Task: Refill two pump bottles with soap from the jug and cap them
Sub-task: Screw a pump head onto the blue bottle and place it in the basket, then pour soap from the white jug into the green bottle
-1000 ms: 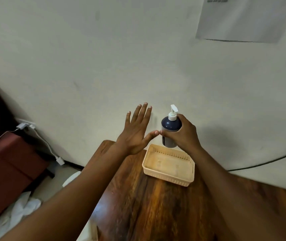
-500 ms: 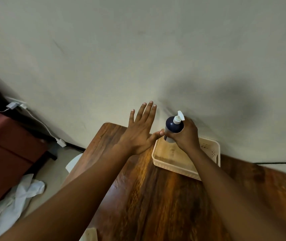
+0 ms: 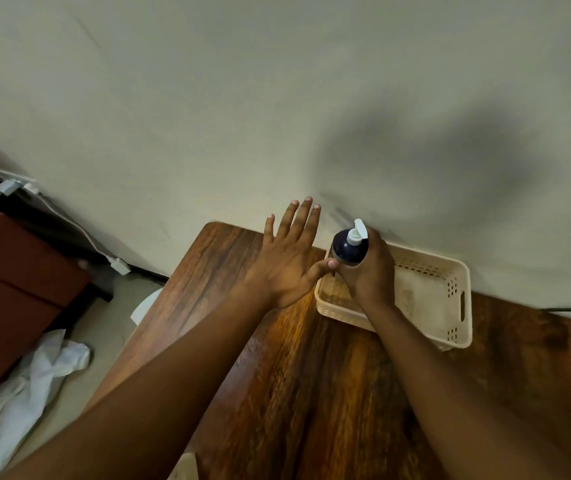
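A dark blue pump bottle (image 3: 345,250) with a white pump head sits upright at the far left corner of the cream plastic basket (image 3: 429,292), gripped from the right by my right hand (image 3: 370,268). My left hand (image 3: 286,258) hovers flat just left of the basket with fingers spread, its thumb tip touching the bottle's side. No jug and no second bottle are in view.
The basket stands on a dark wooden table (image 3: 312,375) pushed against a pale wall. Left of the table are a red-brown seat (image 3: 10,271), white cloth on the floor (image 3: 31,382) and a white cable with plugs (image 3: 117,265).
The bottle has come down into the basket's far left corner with my right hand on it. My view has tilted down, and my left hand stays spread beside it.
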Tool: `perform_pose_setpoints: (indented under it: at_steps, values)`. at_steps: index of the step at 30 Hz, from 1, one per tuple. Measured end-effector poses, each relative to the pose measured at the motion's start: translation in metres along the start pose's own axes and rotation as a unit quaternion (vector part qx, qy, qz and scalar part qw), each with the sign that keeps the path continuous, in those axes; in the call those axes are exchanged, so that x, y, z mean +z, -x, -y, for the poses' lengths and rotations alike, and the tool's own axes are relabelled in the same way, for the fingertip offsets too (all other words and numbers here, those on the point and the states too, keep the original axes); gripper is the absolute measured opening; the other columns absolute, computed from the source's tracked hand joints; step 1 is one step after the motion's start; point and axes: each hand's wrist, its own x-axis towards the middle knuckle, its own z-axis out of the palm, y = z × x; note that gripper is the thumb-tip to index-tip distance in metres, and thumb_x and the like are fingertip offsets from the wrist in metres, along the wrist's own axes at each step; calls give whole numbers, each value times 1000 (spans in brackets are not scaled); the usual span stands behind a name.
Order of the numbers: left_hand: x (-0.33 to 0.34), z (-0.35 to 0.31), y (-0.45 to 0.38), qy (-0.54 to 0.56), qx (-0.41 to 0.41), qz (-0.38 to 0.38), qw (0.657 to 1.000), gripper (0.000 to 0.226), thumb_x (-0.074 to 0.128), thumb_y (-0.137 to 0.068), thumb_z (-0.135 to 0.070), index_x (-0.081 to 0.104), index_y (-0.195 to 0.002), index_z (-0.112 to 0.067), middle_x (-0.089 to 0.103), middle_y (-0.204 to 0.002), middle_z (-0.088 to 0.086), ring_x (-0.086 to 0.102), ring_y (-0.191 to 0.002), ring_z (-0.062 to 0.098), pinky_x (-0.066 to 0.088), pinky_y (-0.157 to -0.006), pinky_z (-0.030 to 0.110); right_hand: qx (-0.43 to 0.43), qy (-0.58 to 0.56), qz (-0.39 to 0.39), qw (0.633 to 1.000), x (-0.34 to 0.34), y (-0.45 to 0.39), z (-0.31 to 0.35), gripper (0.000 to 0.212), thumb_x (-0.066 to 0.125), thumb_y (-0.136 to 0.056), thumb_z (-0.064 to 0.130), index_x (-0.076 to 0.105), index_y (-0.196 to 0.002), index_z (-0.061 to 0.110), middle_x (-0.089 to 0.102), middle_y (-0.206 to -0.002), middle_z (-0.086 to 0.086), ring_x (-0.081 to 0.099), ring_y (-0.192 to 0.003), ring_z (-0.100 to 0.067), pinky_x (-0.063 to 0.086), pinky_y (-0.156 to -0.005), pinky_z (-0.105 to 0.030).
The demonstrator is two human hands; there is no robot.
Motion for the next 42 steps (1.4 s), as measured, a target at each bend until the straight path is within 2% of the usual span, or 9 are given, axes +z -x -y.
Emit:
perform_pose_setpoints:
  at_steps: [4,8,15,19,22,28,33,37,42]
  values:
    - [7,3,4,9,-3,12,1000,96,11,-93,-78,-13,-166,-20,-21,-174,1,-24,-159,19,-11,-127,59,20,9,0,1000,7,1,-4,86,92,-72,30,45,-144,18,56,-143,-7,53,-132,-29,46,-106,-36]
    - [0,-2,9,17,-10,13,1000,95,12,-93,-77,-12,-166,-23,-20,-174,-1,-24,-159,18,-10,-127,60,46,20,39,998,0,-4,-2,92,94,-67,34,44,-143,16,55,-141,-7,53,-130,-29,46,-102,-33]
    - [-41,-29,31,19,-9,10,1000,99,7,-89,-82,-12,-166,-23,-20,-174,-1,-23,-160,18,-10,-127,59,51,74,98,991,-59,12,34,117,89,-63,60,31,-153,15,43,-153,-11,45,-139,-30,45,-103,-34]
    - [-73,-52,56,23,-5,-4,1000,110,-9,-80,-91,-12,-166,-24,-20,-174,-3,-23,-160,17,-11,-128,58,30,82,110,990,-100,35,66,118,87,-64,64,26,-155,20,36,-160,-7,40,-144,-30,43,-108,-37]
    - [-95,-66,82,20,-13,-4,1000,113,-11,-78,-93,-11,-166,-23,-19,-174,-3,-22,-160,16,-11,-128,57,12,79,123,989,-123,60,89,120,87,-65,64,22,-157,22,32,-163,-5,37,-146,-28,41,-110,-38]
    - [-133,-85,170,-4,-47,-4,999,96,9,-91,-79,-12,-166,-24,-17,-175,-2,-18,-161,17,-4,-129,57,-10,79,164,983,-156,128,116,120,87,-67,60,18,-159,27,30,-164,0,33,-149,-27,35,-116,-42]
    - [-139,-86,259,-32,-111,16,993,94,18,-97,-79,-13,-166,-22,-19,-174,1,-17,-161,19,1,-131,54,-22,75,197,977,-171,183,121,131,81,-57,76,14,-160,31,30,-164,-1,33,-149,-28,36,-119,-52]
    - [-125,-94,323,26,-180,-5,983,99,39,-98,-75,-11,-167,-24,-12,-175,7,-9,-163,24,5,-132,52,-24,110,241,964,-181,226,117,130,81,-67,70,3,-163,29,11,-172,-1,16,-157,-27,27,-123,-49]
    - [-100,-97,374,75,-262,-48,961,115,55,-87,-81,-4,-168,-25,-2,-177,2,3,-163,26,10,-131,54,-50,124,265,955,-187,265,108,128,81,-69,68,3,-163,29,8,-172,-1,14,-157,-27,26,-122,-48]
